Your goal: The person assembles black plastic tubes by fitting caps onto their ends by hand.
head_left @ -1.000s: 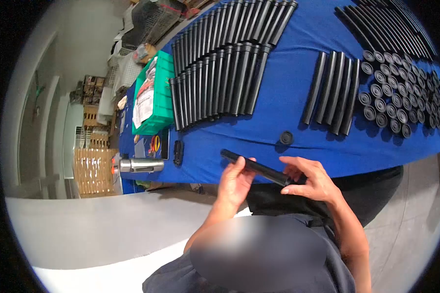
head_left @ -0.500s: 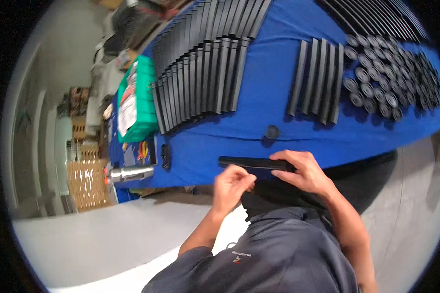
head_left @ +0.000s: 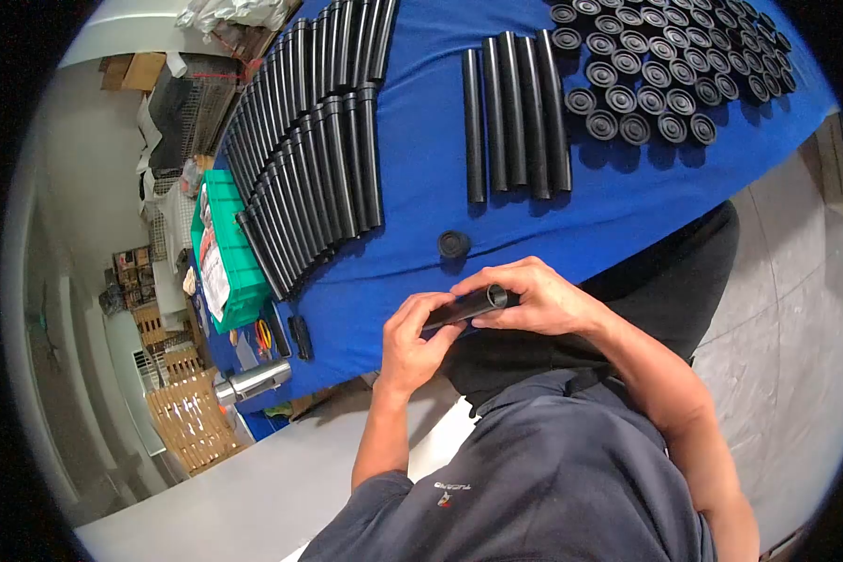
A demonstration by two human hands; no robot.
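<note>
A short black tube (head_left: 468,306) is held between my two hands at the front edge of the table, its open end turned up toward me on the right. My left hand (head_left: 412,339) is closed around the far-left part of the tube, so that end is hidden. The fingers of my right hand (head_left: 543,298) grip it near the open end. Just beyond my hands, a single round black cap (head_left: 453,245) rests on the blue cloth (head_left: 421,201).
Several bare black tubes (head_left: 503,117) lie side by side ahead, with many round caps (head_left: 653,73) to their right. Rows of tubes with collared ends (head_left: 300,187) cover the left side. A green bin (head_left: 244,278), scissors (head_left: 264,339) and a silver cylinder (head_left: 258,381) stand at the left edge.
My left hand, previously apart from the tube, now grips it too. The tube has turned so its open end faces me. The head view has shifted.
</note>
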